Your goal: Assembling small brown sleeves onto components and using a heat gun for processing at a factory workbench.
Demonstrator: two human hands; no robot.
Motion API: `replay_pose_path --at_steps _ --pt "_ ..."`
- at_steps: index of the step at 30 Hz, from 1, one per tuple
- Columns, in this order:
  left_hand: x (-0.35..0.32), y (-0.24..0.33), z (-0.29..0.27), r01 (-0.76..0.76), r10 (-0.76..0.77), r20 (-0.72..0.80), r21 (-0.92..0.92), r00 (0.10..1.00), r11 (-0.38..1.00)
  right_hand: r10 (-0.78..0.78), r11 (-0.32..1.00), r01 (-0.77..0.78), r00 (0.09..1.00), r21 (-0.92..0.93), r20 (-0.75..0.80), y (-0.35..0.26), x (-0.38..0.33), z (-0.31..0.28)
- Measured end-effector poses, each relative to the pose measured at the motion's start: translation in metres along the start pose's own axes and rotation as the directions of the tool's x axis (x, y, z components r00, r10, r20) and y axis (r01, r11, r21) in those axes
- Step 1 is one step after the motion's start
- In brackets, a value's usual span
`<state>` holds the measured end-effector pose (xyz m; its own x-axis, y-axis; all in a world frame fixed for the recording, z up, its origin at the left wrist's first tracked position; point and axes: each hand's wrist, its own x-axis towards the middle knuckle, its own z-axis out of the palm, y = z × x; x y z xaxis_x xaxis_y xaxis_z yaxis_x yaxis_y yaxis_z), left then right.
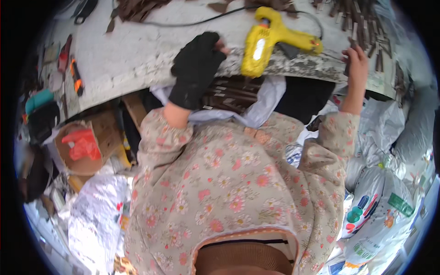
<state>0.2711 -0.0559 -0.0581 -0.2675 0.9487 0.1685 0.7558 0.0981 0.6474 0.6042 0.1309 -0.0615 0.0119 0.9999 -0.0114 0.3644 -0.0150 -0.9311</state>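
Note:
My left hand (pixel 198 62), in a black glove with bare fingertips, is over the table's near edge, left of a yellow glue gun (pixel 261 46). Its fingers are curled together; whatever they may hold is too small to make out. My bare right hand (pixel 356 64) is raised at the table's right side, fingers bent around a small dark brown strip (pixel 347 68), partly hidden by the hand. The glue gun lies on its side, nozzle toward me, with a small lit lamp on its handle end. In my lap, an open pale bag (pixel 268 98) holds several dark brown strips (pixel 231 94) with white marks.
More brown strips (pixel 362 20) are spread at the table's far right, and brown pieces (pixel 142 8) lie heaped at the back. A black cord (pixel 197 23) crosses the table (pixel 133 50). An orange cutter knife (pixel 75 78) lies left. A cardboard box (pixel 94 142) and plastic bags (pixel 380 211) flank me.

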Motion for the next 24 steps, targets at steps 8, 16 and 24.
replay_pose_path --at_steps 8,16,24 --pt "-0.092 0.019 0.004 0.383 -0.370 0.211 -0.782 0.905 0.492 -0.486 0.801 0.556 0.821 -0.225 0.299 -0.034 -0.075 0.067" --pt "-0.095 0.017 0.024 0.539 -0.334 0.429 -0.740 0.839 0.402 -0.440 0.445 0.617 0.782 -0.650 0.441 -0.043 -0.077 0.092" --pt "-0.087 0.032 0.023 0.549 -0.374 0.441 -0.794 0.816 0.262 -0.324 0.526 0.607 0.791 -0.596 0.520 -0.060 -0.072 0.088"
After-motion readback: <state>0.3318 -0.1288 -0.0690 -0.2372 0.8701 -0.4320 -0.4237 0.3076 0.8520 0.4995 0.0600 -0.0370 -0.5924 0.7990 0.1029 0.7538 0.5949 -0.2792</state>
